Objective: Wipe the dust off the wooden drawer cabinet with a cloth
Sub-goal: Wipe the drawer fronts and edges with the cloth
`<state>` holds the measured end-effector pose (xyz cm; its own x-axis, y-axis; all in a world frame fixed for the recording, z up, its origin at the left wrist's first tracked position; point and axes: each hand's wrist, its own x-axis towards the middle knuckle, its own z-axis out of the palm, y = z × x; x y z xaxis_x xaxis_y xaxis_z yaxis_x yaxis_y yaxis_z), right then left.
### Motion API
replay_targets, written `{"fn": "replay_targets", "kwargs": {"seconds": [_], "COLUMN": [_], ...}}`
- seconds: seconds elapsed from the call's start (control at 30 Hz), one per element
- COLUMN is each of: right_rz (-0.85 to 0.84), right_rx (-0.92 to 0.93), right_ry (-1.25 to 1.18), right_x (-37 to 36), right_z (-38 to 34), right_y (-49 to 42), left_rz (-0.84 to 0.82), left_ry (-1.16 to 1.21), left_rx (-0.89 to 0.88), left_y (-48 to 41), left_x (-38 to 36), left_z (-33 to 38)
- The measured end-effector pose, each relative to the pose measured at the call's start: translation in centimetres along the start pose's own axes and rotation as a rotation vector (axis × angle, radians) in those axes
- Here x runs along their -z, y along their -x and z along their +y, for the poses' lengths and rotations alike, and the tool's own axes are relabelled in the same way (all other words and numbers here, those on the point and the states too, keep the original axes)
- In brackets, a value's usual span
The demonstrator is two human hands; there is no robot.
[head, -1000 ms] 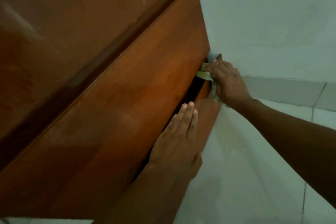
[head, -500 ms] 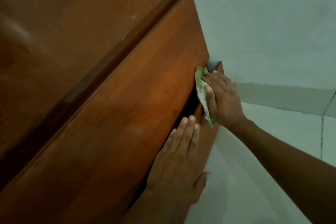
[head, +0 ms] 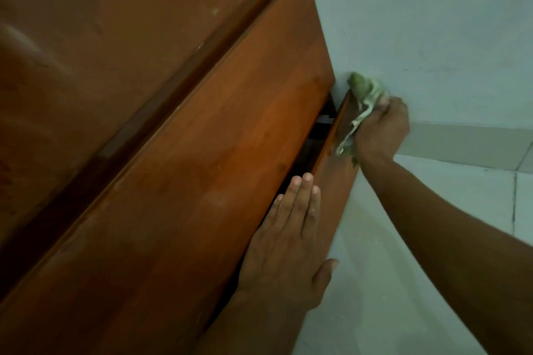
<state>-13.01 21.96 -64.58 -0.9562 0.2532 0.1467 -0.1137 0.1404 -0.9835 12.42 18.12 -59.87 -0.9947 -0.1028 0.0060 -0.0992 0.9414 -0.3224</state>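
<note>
A: Two hands at the wooden drawer cabinet [head: 202, 153], doing what?
B: The right hand [head: 380, 130] clutches the green cloth [head: 366, 92], bunched against the far end of the cabinet's slightly open drawer front [head: 336, 187], where the cabinet meets the wall [head: 432, 23].
A: And the left hand [head: 285, 242]?
B: It lies flat with straight fingers on that same drawer front at the cabinet's near end, grasping nothing.
</note>
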Motion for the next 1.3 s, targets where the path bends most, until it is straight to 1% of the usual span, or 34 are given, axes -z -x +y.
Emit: {"fn": "replay_targets", "kwargs": {"seconds": [0.03,0.1,0.17,0.2,0.23,0.33,0.43,0.53,0.57,0.63,0.7,0.73,0.77,0.87,0.93,1.0,1.07,1.13,1.23,1.3], "right_rz": [-0.013,-0.134,-0.224,-0.245,-0.266,-0.333,-0.313,-0.252,-0.210,-0.126,-0.118,-0.135,-0.163,-0.281,-0.380,-0.467,-0.479,-0.403,-0.312,-0.275], "right_rx": [0.003,0.131,0.260,0.287,0.271,0.088,0.018,-0.134,-0.145,-0.075,-0.006,-0.027,-0.090,-0.357,-0.466,-0.585,-0.693,-0.701,-0.592,-0.491], "right_ry": [-0.045,-0.071,-0.005,0.023,0.038,0.071,0.118,0.155,0.134,0.024,-0.017,0.003,0.050,0.232,0.312,0.309,0.190,0.065,-0.068,-0.100], "right_x": [0.2,0.2,-0.3,-0.5,-0.7,-0.9,-0.7,0.7,0.9,0.5,-0.4,-0.7,-0.8,0.0,0.6,1.2,1.9,2.7,4.9,6.8], "right_z": [0.0,-0.1,0.2,0.4,0.8,2.3,3.8,4.3,4.1,2.9,2.3,2.6,3.0,4.2,4.0,3.7,3.5,2.7,0.7,-0.1], "right_y": [1.3,4.4,6.1,6.0,5.5,3.8,4.4,4.9,5.1,5.6,6.2,6.2,5.9,5.0,4.7,4.7,4.9,5.6,8.5,11.8], "left_rz": [-0.001,-0.001,-0.005,-0.010,-0.013,-0.028,-0.011,-0.012,-0.013,-0.010,-0.005,-0.002,0.000,0.012,0.012,0.007,0.000,0.002,0.024,0.023], "left_ry": [0.002,0.007,0.001,-0.001,0.001,0.018,0.028,0.038,0.040,0.037,0.030,0.029,0.029,0.050,0.046,0.027,0.008,-0.008,-0.038,-0.029], "left_rx": [-0.005,-0.006,0.000,0.003,0.005,0.006,0.012,0.021,0.022,0.020,0.015,0.012,0.011,0.014,0.016,0.022,0.027,0.028,0.062,0.104], "left_y": [0.0,0.0,0.0,0.0,0.0,-0.1,-0.1,0.1,0.1,0.1,0.1,0.1,0.0,0.0,0.0,0.0,0.1,0.1,0.4,1.7], "left_x": [0.0,0.0,0.0,0.0,0.0,0.0,-0.1,-0.2,-0.3,-0.3,-0.3,-0.3,-0.4,-0.4,-0.3,-0.2,0.0,0.1,0.5,0.5], "left_z": [0.0,0.0,0.0,0.0,0.1,0.2,0.1,0.2,0.2,0.2,0.1,0.1,0.1,0.1,0.1,0.2,0.2,0.2,0.3,0.3]}}
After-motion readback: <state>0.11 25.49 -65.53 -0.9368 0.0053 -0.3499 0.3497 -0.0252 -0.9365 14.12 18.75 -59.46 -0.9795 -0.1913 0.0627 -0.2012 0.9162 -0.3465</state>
